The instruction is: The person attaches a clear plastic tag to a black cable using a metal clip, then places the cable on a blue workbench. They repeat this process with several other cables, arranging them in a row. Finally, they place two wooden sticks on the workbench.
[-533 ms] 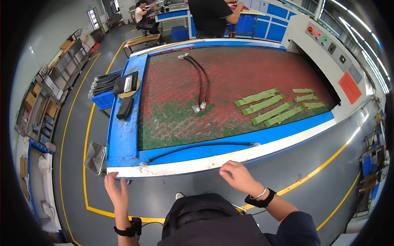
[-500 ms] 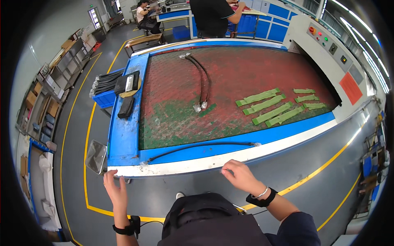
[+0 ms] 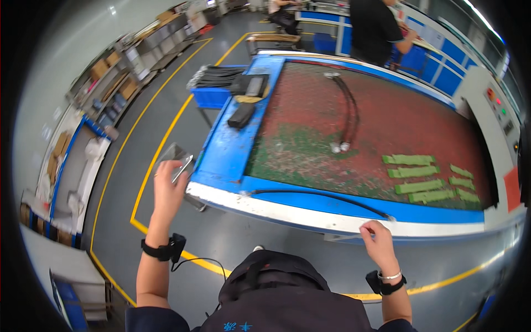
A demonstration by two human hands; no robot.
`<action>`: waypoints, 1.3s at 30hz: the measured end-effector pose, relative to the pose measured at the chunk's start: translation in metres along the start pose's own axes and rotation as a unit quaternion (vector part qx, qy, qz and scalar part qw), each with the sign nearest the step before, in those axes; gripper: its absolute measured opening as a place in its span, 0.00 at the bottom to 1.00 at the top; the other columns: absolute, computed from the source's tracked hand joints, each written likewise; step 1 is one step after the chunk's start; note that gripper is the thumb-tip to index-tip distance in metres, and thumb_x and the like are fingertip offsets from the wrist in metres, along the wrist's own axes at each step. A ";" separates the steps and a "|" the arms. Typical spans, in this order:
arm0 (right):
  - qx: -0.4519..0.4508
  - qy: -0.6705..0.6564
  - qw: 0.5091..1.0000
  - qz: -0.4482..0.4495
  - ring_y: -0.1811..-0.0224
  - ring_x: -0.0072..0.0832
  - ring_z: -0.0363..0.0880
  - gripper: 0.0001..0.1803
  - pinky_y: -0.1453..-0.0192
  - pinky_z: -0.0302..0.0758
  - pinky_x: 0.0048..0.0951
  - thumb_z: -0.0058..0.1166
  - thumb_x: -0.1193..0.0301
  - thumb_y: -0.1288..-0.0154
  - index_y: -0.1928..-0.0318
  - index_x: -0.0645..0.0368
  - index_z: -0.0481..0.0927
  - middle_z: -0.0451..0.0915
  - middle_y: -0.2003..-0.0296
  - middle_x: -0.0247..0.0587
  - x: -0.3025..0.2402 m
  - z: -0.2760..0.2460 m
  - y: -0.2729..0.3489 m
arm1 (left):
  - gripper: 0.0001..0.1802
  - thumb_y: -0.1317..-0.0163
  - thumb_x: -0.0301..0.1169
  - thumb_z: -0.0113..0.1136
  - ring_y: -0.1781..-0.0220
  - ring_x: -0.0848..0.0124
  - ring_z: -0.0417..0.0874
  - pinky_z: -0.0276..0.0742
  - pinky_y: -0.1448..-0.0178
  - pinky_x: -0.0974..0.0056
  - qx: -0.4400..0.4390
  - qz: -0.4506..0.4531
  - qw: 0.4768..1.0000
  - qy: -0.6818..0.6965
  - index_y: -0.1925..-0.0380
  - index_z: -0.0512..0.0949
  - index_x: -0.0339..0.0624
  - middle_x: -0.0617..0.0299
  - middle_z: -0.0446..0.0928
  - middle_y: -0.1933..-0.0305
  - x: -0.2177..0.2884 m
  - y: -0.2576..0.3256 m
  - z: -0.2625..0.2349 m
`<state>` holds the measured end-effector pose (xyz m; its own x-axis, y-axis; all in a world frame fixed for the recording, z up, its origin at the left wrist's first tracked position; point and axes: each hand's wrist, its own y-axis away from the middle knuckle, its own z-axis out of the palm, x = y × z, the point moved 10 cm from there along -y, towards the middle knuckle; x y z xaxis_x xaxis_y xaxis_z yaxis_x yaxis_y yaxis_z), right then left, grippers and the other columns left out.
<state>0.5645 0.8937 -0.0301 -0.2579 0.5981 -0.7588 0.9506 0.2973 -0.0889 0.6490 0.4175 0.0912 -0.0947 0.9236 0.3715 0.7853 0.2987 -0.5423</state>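
My left hand (image 3: pixel 167 188) is raised beside the table's near left corner, fingers curved and thumb apart, with nothing held. Behind its fingertips shows the shiny rim of a clear-looking tray (image 3: pixel 176 154); whether they touch I cannot tell. My right hand (image 3: pixel 380 243) is loosely closed just off the table's front edge, nothing visible in it. Nearest to it is the right end of a black hose (image 3: pixel 321 198), lying along the blue front border, its ends wrapped in clear plastic. Two more black hoses (image 3: pixel 352 110) with wrapped ends lie side by side on the worn red-green surface (image 3: pixel 298 119).
Several green strips (image 3: pixel 412 172) lie at the right, before a machine housing (image 3: pixel 484 116) with buttons. On the left border rest a black block (image 3: pixel 241 116) and a dark pouch (image 3: pixel 249 86). A blue bin (image 3: pixel 211 97) holds black hoses. Another person (image 3: pixel 373 33) stands beyond the table.
The view has swung left, so the table appears further right. My left hand has come up in front of the clear tray; my right hand now hovers near the hose's right end.
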 end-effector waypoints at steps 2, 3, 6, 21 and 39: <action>-0.005 -0.003 1.000 -0.017 0.70 0.38 0.78 0.06 0.65 0.73 0.31 0.53 0.73 0.41 0.69 0.64 0.76 0.77 0.73 0.47 -0.009 0.012 0.003 | 0.10 0.49 0.24 0.59 0.56 0.54 0.74 0.69 0.51 0.58 -0.030 -0.035 0.999 0.007 0.65 0.73 0.35 0.51 0.73 0.61 -0.012 0.006 0.003; -0.014 -0.002 1.000 -0.013 0.71 0.38 0.78 0.06 0.65 0.73 0.31 0.53 0.73 0.41 0.69 0.64 0.76 0.77 0.73 0.47 -0.014 0.020 0.004 | 0.10 0.47 0.24 0.58 0.54 0.56 0.74 0.69 0.50 0.60 -0.047 -0.062 0.997 0.015 0.65 0.73 0.36 0.53 0.73 0.61 -0.020 0.009 0.006; -0.047 -0.006 0.999 -0.014 0.71 0.37 0.78 0.06 0.65 0.73 0.31 0.53 0.73 0.41 0.70 0.64 0.76 0.77 0.73 0.46 -0.030 0.053 0.007 | 0.09 0.47 0.25 0.58 0.53 0.56 0.74 0.69 0.50 0.59 -0.069 -0.073 0.995 -0.011 0.65 0.74 0.36 0.53 0.73 0.60 -0.044 0.027 -0.004; -0.178 0.031 0.982 -0.051 0.71 0.39 0.78 0.07 0.67 0.72 0.33 0.53 0.71 0.40 0.69 0.64 0.77 0.78 0.72 0.46 -0.249 0.330 -0.047 | 0.06 0.47 0.23 0.58 0.54 0.54 0.74 0.68 0.47 0.59 -0.015 -0.209 0.975 -0.072 0.68 0.73 0.36 0.53 0.73 0.61 -0.393 0.110 -0.181; 0.001 0.030 0.993 0.117 0.69 0.44 0.78 0.08 0.65 0.74 0.37 0.51 0.69 0.39 0.69 0.61 0.76 0.78 0.73 0.47 -0.267 0.393 -0.115 | 0.04 0.44 0.22 0.53 0.59 0.56 0.74 0.68 0.51 0.60 -0.177 0.051 0.979 0.089 0.68 0.71 0.34 0.53 0.70 0.65 -0.451 -0.192 -0.003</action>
<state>0.5916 0.4078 -0.0707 -0.0405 0.6931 -0.7197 0.9859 0.1446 0.0838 0.5432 -0.0572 0.0300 0.0789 0.8781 0.4720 0.9508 0.0760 -0.3002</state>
